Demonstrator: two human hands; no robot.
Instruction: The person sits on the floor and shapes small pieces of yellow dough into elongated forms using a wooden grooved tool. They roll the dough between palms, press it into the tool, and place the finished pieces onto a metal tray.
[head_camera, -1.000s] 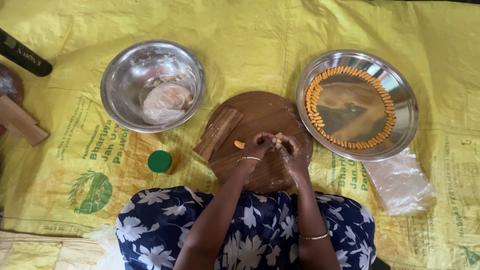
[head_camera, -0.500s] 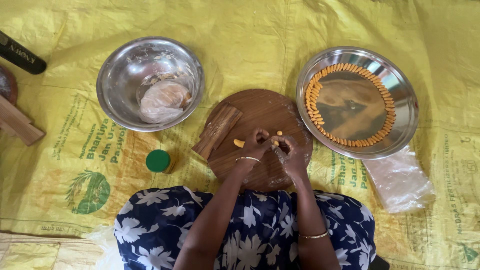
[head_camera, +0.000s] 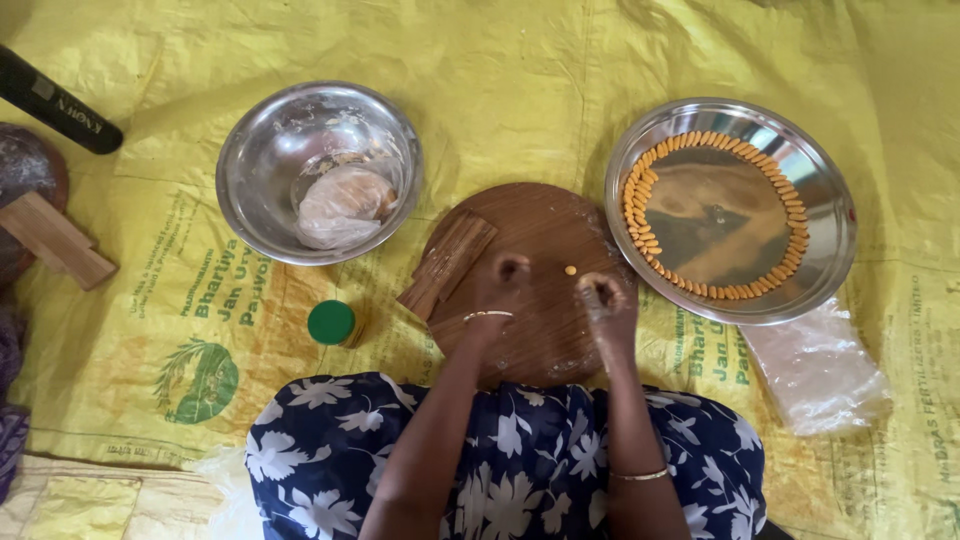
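Left hand: the left hand (head_camera: 500, 283) rests on the round wooden board (head_camera: 545, 340), fingers curled in narrow; whether they pinch anything cannot be told.
Right hand: the right hand (head_camera: 605, 305) sits on the same board, dusted pale, fingers bunched shut at the tips; any piece between them is hidden.
Dough piece: 1 small orange dough piece (head_camera: 570, 270) lies bare on the board between the 2 hands, touching neither.
Ridged wooden block: a ridged wooden block (head_camera: 448, 264) lies tilted across the board's left edge, just beside the left hand.
Steel plate: a round steel plate (head_camera: 830, 215) sits to the right of the board, close to its rim, with shaped orange pieces (head_camera: 640, 222) laid in a ring along its inner edge.
Steel bowl: a steel bowl (head_camera: 250, 170) stands to the upper left, holding a lump of dough in clear plastic wrap (head_camera: 343, 205).
Green lid: a green-lidded jar (head_camera: 332, 322) stands between bowl and lap, near the block.
Plastic bag: a crumpled clear plastic bag (head_camera: 815, 365) lies below the plate.
Surface: a yellow woven sack sheet (head_camera: 520, 80) on the floor carries everything.
Clothing: a dark blue floral garment (head_camera: 320, 440) covers the lap.
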